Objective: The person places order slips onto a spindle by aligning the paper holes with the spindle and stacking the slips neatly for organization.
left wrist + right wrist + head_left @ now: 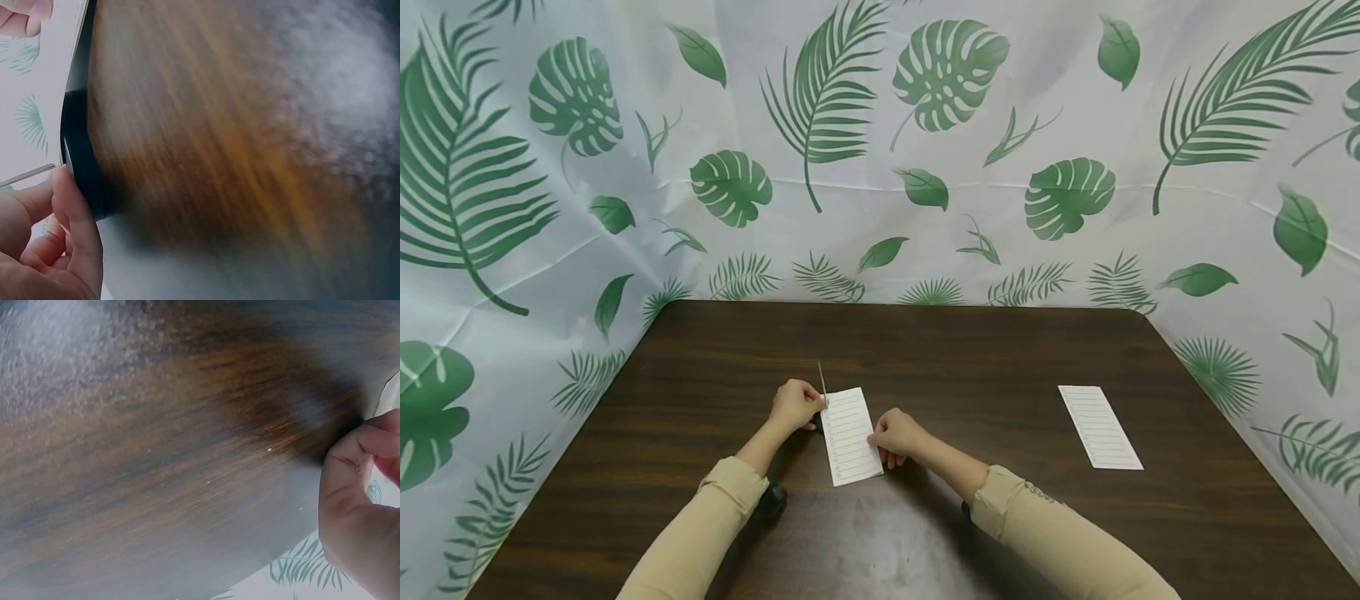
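A small stack of lined checklist sheets (852,442), with tick boxes down the left side, is held tilted over the dark table. My left hand (797,406) pinches at its upper left edge, around a black binder clip (81,153). A thin wire arm (822,379) sticks up past the fingertips, and the left wrist view shows the clip's dark body along the sheets' edge. My right hand (901,435) pinches the lower right edge of the stack between thumb and fingers. In the right wrist view, only a corner of the sheets shows beside the right hand.
Another lined checklist sheet (1099,427) lies flat toward the right side of the brown wooden table (985,358). Behind and beside the table hangs a white curtain (850,233) with green leaf prints. Both forearms, in beige sleeves, reach in from the front.
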`<action>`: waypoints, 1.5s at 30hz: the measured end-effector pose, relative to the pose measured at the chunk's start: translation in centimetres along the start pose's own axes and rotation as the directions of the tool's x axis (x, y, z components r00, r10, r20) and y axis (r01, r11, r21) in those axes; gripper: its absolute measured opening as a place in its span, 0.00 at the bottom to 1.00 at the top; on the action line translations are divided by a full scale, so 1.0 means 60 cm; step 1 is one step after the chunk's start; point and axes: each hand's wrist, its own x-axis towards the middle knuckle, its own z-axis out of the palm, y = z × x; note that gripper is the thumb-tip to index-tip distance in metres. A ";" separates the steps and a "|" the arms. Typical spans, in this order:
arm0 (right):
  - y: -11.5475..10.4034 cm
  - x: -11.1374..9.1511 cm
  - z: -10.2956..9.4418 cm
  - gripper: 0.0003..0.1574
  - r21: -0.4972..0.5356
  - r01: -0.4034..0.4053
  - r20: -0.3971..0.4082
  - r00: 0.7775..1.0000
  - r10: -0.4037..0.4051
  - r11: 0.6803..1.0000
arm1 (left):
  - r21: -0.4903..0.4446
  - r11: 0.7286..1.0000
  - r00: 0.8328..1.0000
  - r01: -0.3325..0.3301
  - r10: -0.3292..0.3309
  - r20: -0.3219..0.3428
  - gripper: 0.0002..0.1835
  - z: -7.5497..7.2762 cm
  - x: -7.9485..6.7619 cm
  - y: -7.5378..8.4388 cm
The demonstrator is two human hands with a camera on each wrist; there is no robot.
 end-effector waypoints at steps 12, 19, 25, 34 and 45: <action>-0.005 0.005 -0.002 0.18 -0.035 -0.055 0.026 0.998 0.056 0.998 | -0.057 0.998 0.998 0.020 -0.016 0.066 0.11 0.003 0.015 -0.022; 0.004 0.002 0.002 0.10 0.067 -0.043 -0.032 0.998 0.045 0.997 | -0.128 0.975 0.976 0.182 -0.163 0.141 0.13 -0.013 0.010 -0.008; 0.013 0.002 0.005 0.10 0.160 -0.064 -0.097 0.992 0.080 0.985 | -0.122 0.977 0.977 0.174 -0.155 0.147 0.14 -0.018 -0.002 0.004; 0.013 -0.004 0.004 0.06 0.160 -0.072 -0.086 0.992 0.087 0.984 | -0.107 0.978 0.978 0.180 -0.165 0.131 0.15 -0.013 0.004 -0.002; 0.029 -0.026 -0.041 0.07 0.143 0.045 0.054 0.997 -0.053 0.989 | -0.107 0.975 0.977 0.192 -0.180 0.113 0.15 -0.007 0.009 -0.008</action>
